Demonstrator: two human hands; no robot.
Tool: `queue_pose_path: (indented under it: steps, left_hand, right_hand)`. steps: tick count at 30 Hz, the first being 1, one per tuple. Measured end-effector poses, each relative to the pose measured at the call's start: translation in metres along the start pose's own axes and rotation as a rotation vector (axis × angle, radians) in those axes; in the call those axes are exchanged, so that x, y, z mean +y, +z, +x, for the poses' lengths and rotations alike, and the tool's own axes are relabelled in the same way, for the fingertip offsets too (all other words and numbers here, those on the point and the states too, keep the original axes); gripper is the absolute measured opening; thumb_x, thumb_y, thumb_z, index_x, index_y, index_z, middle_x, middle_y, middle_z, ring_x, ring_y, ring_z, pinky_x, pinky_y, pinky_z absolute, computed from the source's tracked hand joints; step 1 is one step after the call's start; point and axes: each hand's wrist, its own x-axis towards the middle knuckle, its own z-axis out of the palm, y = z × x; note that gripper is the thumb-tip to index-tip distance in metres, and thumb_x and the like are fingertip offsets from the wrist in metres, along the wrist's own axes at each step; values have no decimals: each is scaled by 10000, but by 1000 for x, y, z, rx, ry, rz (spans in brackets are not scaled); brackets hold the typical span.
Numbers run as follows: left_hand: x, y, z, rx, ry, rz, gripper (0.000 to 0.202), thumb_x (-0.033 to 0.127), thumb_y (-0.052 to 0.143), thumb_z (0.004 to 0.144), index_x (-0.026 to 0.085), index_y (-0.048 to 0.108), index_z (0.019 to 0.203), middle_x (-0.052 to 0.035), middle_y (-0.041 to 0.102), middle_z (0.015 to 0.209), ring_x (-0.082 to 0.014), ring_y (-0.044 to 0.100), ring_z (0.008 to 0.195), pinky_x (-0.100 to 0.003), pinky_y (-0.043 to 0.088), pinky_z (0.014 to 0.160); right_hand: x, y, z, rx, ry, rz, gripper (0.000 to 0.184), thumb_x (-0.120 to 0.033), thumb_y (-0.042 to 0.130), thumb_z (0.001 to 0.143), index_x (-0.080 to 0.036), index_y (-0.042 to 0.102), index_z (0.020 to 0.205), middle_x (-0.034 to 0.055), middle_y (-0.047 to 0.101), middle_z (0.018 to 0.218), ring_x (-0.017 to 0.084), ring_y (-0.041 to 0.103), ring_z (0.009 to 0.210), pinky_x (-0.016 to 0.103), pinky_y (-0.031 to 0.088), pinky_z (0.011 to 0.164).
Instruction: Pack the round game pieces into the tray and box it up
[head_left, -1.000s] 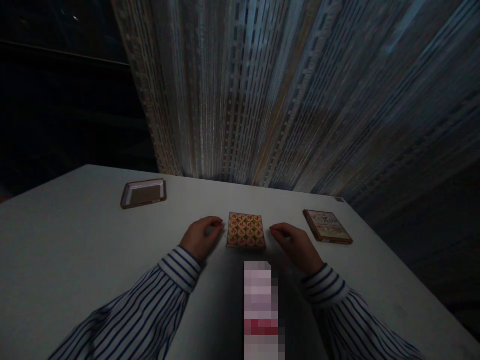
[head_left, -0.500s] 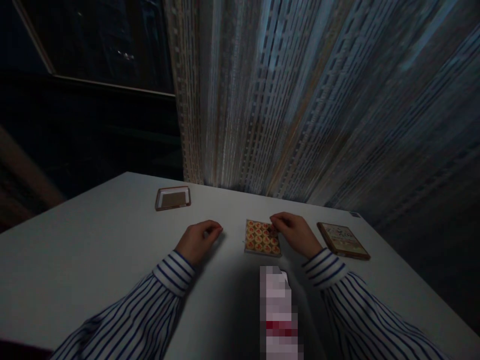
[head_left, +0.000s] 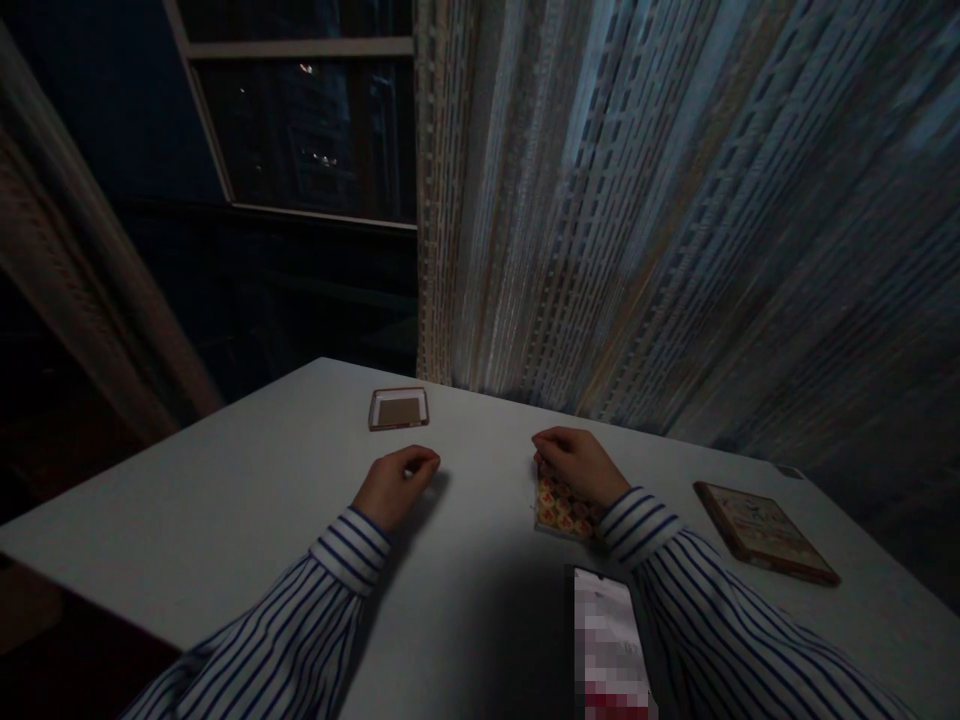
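Above the white table, my left hand (head_left: 394,487) hovers with thumb and forefinger closed in a pinch; anything between the tips is too small or hidden. My right hand (head_left: 579,465) reaches over a shallow clear tray of round Chinese chess pieces (head_left: 564,514), wooden-looking discs with red characters. Its fingers are pinched together near the tray's far left corner. I cannot make out what they hold, if anything. This hand and its striped sleeve hide the tray's right side.
An open box half (head_left: 399,410) with a reddish-brown rim lies at the table's back left. To the right is a flat brown case with a picture on top (head_left: 765,530). A phone (head_left: 611,640), partly pixelated, lies in front. A curtain (head_left: 540,200) hangs behind the white table (head_left: 247,500).
The view has turned left, so the table's things sit further right in it. My right hand has moved left over the tray, from its right side toward the far left corner. My left hand stays pinched.
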Motion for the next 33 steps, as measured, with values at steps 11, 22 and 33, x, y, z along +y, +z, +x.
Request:
queue_pose_path:
  steps: [11,22,33]
  left_hand:
    - [-36,-24,18,83,-152,-52,297,406,535,680,151,643,786,-64,697,762,-212,642,735,-324,492,708]
    - [-77,-50,45,145,-318,128,433,368,455,737,103,619,1037,-115,690,953,-230,630,889,-289,465,781]
    - [-107,-49,77,227,-421,86,414,276,450,755,38,601,1059,-200,607,1131,-266,551,1075,-311,383,905]
  right_hand:
    - [-9,49,40,-149,-12,1,209,-257,478,771,-125,638,746,37,667,656,105,572,547,218,435,571]
    - [-17,109,91,-191,23,-62,217,-200,466,759,-109,662,746,47,674,685,97,581,558,182,404,538]
    - [-19,147,125,-169,21,-275,287,-221,419,800,-129,683,868,99,693,861,162,622,816,216,405,676]
